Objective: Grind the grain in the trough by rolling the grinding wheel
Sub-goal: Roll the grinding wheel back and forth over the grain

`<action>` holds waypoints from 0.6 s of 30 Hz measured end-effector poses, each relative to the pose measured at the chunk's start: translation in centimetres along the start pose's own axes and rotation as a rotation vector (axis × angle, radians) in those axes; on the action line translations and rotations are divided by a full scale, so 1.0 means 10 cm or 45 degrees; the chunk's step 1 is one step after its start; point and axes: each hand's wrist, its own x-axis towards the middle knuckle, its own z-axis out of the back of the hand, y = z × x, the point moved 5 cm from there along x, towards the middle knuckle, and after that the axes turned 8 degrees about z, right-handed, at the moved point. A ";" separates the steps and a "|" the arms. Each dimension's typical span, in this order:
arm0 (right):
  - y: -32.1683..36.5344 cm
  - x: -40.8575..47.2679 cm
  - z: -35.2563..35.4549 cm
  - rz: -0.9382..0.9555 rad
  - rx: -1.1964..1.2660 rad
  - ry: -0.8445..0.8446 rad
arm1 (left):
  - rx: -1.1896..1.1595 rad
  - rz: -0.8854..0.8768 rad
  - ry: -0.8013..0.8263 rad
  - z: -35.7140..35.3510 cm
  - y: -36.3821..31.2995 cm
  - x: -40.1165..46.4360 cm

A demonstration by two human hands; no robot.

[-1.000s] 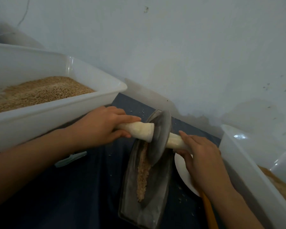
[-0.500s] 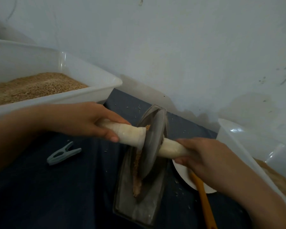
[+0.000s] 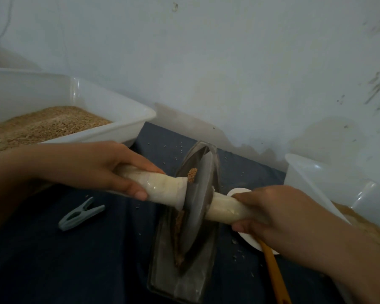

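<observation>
Two tubs (image 3: 127,119) (image 3: 316,178), one trough (image 3: 184,279), one wheel (image 3: 198,207), one clothespin (image 3: 80,215)

- The trough (image 3: 184,279) is set on the cloth (image 3: 75,270) near the wall (image 3: 228,73); it serves as the landmark.
- The grinding wheel (image 3: 198,207) is stood upright in the trough; grain (image 3: 180,224) is heaped in the trough along the wheel's left.
- The wheel's handle (image 3: 162,189) is held left of the trough by the left hand (image 3: 101,167), and right of it by the right hand (image 3: 279,218).
- A clothes peg (image 3: 80,215) is laid left of the trough; behind it, a tub (image 3: 127,115) of grain is placed.
- A plate (image 3: 250,240), a stick (image 3: 274,273) and a second tub (image 3: 316,178) are found right of the trough.
</observation>
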 end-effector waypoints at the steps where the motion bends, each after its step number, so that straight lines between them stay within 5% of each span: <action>1: 0.00 -0.02 0.02 0.000 0.035 -0.002 | 0.008 -0.002 0.031 0.01 -0.01 -0.02; 4: -0.03 0.00 -0.03 -0.037 0.095 -0.082 | 0.066 0.021 -0.019 0.00 -0.02 -0.01; 11: -0.24 0.25 -0.31 -0.188 -0.066 -0.327 | 0.509 -0.007 -0.576 -0.11 -0.01 0.19; 18: -0.05 0.09 -0.07 -0.039 -0.014 -0.074 | 0.128 -0.035 -0.219 0.00 0.06 0.06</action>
